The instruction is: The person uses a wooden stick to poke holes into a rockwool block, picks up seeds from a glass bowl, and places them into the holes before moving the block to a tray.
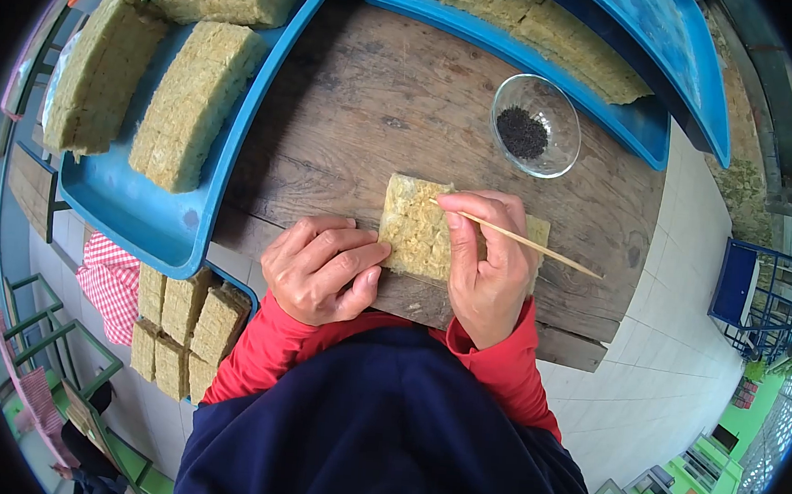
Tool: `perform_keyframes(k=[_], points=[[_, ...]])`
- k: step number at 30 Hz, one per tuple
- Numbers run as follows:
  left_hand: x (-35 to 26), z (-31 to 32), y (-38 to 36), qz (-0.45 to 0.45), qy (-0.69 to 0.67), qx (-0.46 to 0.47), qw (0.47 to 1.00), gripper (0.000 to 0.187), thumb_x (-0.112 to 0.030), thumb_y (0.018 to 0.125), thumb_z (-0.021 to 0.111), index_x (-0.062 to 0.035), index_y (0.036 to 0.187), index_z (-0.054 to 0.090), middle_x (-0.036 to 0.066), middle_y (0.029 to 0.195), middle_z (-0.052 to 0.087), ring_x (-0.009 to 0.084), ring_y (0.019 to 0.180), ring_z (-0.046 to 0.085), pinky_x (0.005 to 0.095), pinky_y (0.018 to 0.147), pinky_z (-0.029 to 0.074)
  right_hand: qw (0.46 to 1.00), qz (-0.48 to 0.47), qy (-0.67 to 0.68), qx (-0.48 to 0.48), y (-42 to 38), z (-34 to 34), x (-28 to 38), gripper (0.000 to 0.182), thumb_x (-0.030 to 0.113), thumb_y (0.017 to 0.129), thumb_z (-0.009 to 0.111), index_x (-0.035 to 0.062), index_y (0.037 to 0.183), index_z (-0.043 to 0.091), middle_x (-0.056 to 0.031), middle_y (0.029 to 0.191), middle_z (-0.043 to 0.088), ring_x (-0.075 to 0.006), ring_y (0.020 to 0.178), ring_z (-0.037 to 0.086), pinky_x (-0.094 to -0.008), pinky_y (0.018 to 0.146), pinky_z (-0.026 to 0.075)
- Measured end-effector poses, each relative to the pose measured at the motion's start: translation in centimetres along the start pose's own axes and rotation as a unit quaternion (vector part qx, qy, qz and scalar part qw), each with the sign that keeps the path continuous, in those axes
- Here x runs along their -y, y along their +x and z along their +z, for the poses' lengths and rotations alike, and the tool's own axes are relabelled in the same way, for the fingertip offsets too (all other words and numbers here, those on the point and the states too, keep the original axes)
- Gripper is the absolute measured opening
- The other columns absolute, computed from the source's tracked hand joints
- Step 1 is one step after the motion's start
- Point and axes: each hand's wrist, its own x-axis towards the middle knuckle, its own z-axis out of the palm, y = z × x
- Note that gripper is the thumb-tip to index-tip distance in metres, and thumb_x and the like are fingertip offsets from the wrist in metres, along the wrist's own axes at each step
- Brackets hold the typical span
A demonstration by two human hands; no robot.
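The work in hand, as judged from the layout, is the pricking or seeding of a fibrous slab (415,230) that lies flat near the front edge of the wooden table (351,106), directly before the person. Large blue trays (154,221) on the far and left sides of the table hold further blocks of the same yellow-green material (195,104), stacked and leaning; more cut blocks (179,324) sit in a lower tray below the table's edge. A small glass bowl (535,125) with a dark heap of fine grains stands on the table well beyond the slab, toward the right. The left hand (321,269) rests with fingers curled, its fingertips pressed against the slab's left edge, steadying it and holding nothing else. The right hand (487,263) lies over the slab's right part, fingers closed in a pinch on a thin wooden stick (525,242), whose tip sits at the slab's upper surface while the free end points away to the right. Both wrists are low, sleeves in red resting near the table edge. The next move appears to call for a fine, controlled placement of the stick tip on the slab, with the left hand keeping the slab from shifting; whether the tip carries a grain cannot be told.
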Motion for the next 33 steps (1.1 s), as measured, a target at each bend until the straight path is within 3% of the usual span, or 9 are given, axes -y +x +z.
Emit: perform_keyframes(k=[33], points=[[0.01, 0.04, 0.01, -0.001, 0.001, -0.006, 1.0, 0.016, -0.017, 0.068, 0.069, -0.014, 0.083, 0.075, -0.001, 0.079, 0.069, 0.0183, 0.073, 0.064, 0.0285, 0.061, 0.053, 0.998, 0.037, 0.043, -0.029, -0.43, 0.16, -0.44, 0.012, 0.0, 0.088, 0.062, 0.005, 0.098, 0.067, -0.0079, 0.089, 0.065, -0.0241, 0.084, 0.061, -0.0326, 0.069, 0.05]])
